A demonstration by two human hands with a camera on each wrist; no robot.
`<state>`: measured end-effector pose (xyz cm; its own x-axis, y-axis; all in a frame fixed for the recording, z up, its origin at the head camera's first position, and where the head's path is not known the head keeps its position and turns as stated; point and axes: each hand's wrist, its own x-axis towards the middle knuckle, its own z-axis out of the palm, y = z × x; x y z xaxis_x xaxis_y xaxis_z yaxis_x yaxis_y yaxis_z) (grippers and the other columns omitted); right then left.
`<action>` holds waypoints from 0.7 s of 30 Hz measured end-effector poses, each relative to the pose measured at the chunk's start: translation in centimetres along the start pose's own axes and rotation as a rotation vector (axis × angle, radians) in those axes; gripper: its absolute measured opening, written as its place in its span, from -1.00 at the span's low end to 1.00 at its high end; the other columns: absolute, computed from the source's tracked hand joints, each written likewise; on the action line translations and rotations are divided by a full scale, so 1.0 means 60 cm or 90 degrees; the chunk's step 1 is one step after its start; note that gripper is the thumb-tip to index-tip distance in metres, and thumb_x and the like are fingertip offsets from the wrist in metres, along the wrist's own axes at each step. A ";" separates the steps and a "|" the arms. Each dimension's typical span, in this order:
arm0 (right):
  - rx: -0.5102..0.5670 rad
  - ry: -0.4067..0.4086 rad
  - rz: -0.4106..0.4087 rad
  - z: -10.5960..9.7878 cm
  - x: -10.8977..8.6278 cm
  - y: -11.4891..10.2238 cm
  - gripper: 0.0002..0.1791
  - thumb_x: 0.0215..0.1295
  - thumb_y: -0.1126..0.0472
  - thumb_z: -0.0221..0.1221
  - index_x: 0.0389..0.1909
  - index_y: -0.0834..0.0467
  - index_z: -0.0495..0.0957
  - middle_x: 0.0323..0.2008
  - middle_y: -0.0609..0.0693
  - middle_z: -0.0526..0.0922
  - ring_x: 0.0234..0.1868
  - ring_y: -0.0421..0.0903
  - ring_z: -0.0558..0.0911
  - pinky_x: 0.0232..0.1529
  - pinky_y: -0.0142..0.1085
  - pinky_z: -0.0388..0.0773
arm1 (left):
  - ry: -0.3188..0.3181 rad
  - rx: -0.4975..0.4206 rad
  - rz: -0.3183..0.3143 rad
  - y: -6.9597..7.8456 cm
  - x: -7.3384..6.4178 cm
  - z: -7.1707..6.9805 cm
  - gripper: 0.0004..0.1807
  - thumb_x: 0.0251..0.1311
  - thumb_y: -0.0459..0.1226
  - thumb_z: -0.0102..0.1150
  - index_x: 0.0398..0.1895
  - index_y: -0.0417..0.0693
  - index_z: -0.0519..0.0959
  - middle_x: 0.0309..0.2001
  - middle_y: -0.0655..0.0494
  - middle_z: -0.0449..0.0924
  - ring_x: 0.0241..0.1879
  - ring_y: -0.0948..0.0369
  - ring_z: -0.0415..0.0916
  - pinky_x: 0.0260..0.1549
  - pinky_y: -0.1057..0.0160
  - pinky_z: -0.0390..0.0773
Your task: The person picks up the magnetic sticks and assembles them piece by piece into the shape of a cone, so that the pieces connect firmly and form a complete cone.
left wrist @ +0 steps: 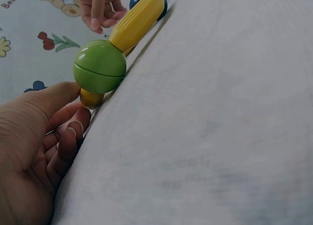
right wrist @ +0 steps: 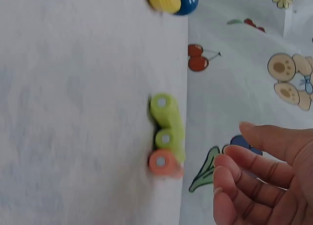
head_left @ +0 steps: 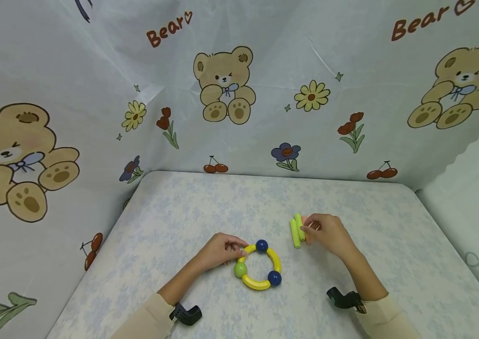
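Note:
A ring of curved yellow magnetic rods (head_left: 256,284), with two blue balls (head_left: 275,278) and a green ball (head_left: 241,270) at its joints, lies on the table. My left hand (head_left: 219,249) pinches the ring's upper-left yellow rod; in the left wrist view, thumb and fingers meet it beside the green ball. Over to the right, my right hand (head_left: 329,231) hovers with loosely bent fingers at two light-green rods (head_left: 295,234) and an orange rod (right wrist: 160,162). In the right wrist view its thumb and fingers stand apart with nothing between them.
A pale patterned cloth covers the table (head_left: 197,202). Behind it and at the left hangs a white curtain (head_left: 265,132) printed with bears and flowers. Each wrist carries a black camera mount (head_left: 344,298).

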<state>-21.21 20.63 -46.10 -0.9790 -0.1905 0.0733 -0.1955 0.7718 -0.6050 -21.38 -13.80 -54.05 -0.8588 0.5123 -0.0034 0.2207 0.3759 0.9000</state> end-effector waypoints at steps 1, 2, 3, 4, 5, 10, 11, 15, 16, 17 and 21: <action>-0.011 0.009 0.004 -0.003 0.001 0.006 -0.82 0.35 0.16 0.34 -0.20 0.21 0.70 -0.42 0.01 0.68 -0.47 -0.11 0.56 -0.52 -0.25 0.49 | -0.001 0.001 0.000 -0.001 0.000 0.000 -0.74 0.24 -0.07 0.43 -0.04 0.12 0.77 -0.43 0.23 0.68 -0.68 0.28 0.37 -0.71 0.34 0.45; -0.021 0.019 0.005 -0.006 0.001 0.011 -0.82 0.34 0.17 0.34 -0.21 0.22 0.70 -0.42 0.00 0.67 -0.46 -0.11 0.54 -0.53 -0.25 0.48 | -0.001 0.002 0.000 -0.001 0.000 0.000 -0.74 0.24 -0.07 0.43 -0.04 0.12 0.77 -0.43 0.23 0.68 -0.68 0.28 0.37 -0.71 0.34 0.46; -0.028 0.026 0.008 -0.008 0.002 0.015 -0.82 0.33 0.17 0.35 -0.21 0.23 0.70 -0.42 0.00 0.67 -0.46 -0.11 0.54 -0.53 -0.25 0.47 | -0.002 0.001 0.001 -0.002 0.001 0.000 -0.74 0.24 -0.07 0.43 -0.04 0.12 0.77 -0.43 0.22 0.68 -0.68 0.27 0.37 -0.71 0.33 0.46; -0.032 0.029 0.013 -0.009 0.002 0.019 -0.82 0.32 0.18 0.35 -0.22 0.23 0.70 -0.43 0.01 0.67 -0.47 -0.11 0.53 -0.53 -0.25 0.47 | -0.002 0.002 0.001 -0.002 0.001 0.001 -0.74 0.24 -0.07 0.43 -0.04 0.12 0.77 -0.43 0.22 0.68 -0.68 0.27 0.37 -0.71 0.34 0.46; -0.033 0.030 0.017 -0.010 0.002 0.022 -0.82 0.31 0.19 0.36 -0.23 0.25 0.69 -0.43 0.01 0.67 -0.48 -0.11 0.53 -0.53 -0.24 0.47 | -0.002 0.002 0.001 -0.003 0.001 0.001 -0.74 0.24 -0.07 0.43 -0.04 0.13 0.77 -0.42 0.22 0.68 -0.68 0.27 0.37 -0.70 0.34 0.46; -0.028 0.000 0.056 -0.004 0.004 0.035 -0.79 0.32 0.21 0.34 -0.17 0.29 0.67 -0.46 0.01 0.65 -0.54 -0.12 0.54 -0.55 -0.25 0.49 | 0.000 -0.001 0.000 -0.003 0.000 0.001 -0.74 0.24 -0.07 0.43 -0.04 0.14 0.77 -0.42 0.22 0.68 -0.68 0.27 0.37 -0.70 0.34 0.45; -0.024 -0.008 0.066 -0.002 0.005 0.037 -0.77 0.33 0.21 0.33 -0.15 0.30 0.66 -0.46 0.01 0.65 -0.55 -0.12 0.55 -0.55 -0.25 0.49 | 0.001 -0.002 0.000 -0.003 0.000 0.000 -0.74 0.24 -0.07 0.43 -0.04 0.15 0.77 -0.42 0.22 0.68 -0.68 0.27 0.37 -0.70 0.34 0.45; -0.008 -0.027 0.084 0.009 0.008 0.042 -0.75 0.32 0.21 0.33 -0.13 0.32 0.65 -0.48 0.02 0.65 -0.58 -0.11 0.57 -0.57 -0.24 0.51 | 0.002 -0.005 0.000 0.000 0.000 0.000 -0.74 0.24 -0.07 0.43 -0.04 0.14 0.77 -0.42 0.22 0.68 -0.67 0.27 0.37 -0.70 0.34 0.45; -0.004 -0.031 0.088 0.011 0.008 0.043 -0.76 0.31 0.21 0.33 -0.14 0.31 0.66 -0.49 0.02 0.64 -0.59 -0.10 0.57 -0.58 -0.24 0.51 | 0.002 -0.005 -0.001 0.001 0.000 0.000 -0.74 0.24 -0.07 0.43 -0.04 0.14 0.77 -0.42 0.22 0.68 -0.67 0.28 0.37 -0.70 0.34 0.45; -0.002 -0.036 0.091 0.014 0.008 0.043 -0.77 0.31 0.21 0.33 -0.15 0.31 0.66 -0.50 0.02 0.64 -0.59 -0.10 0.57 -0.58 -0.24 0.51 | 0.002 -0.005 -0.001 0.002 0.000 0.000 -0.74 0.24 -0.07 0.43 -0.04 0.13 0.77 -0.43 0.22 0.68 -0.68 0.28 0.37 -0.70 0.35 0.44; 0.004 -0.049 0.109 0.020 0.007 0.042 -0.78 0.30 0.21 0.34 -0.18 0.30 0.66 -0.52 0.01 0.64 -0.59 -0.10 0.57 -0.57 -0.24 0.51 | -0.001 -0.005 -0.006 0.004 -0.001 -0.001 -0.73 0.24 -0.07 0.42 -0.03 0.11 0.77 -0.42 0.23 0.68 -0.68 0.28 0.37 -0.71 0.35 0.44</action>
<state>-22.06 21.77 -48.52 -0.9904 -0.1028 -0.0928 -0.0253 0.7931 -0.6086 -21.28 -13.77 -53.79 -0.8601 0.5100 -0.0124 0.2089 0.3742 0.9035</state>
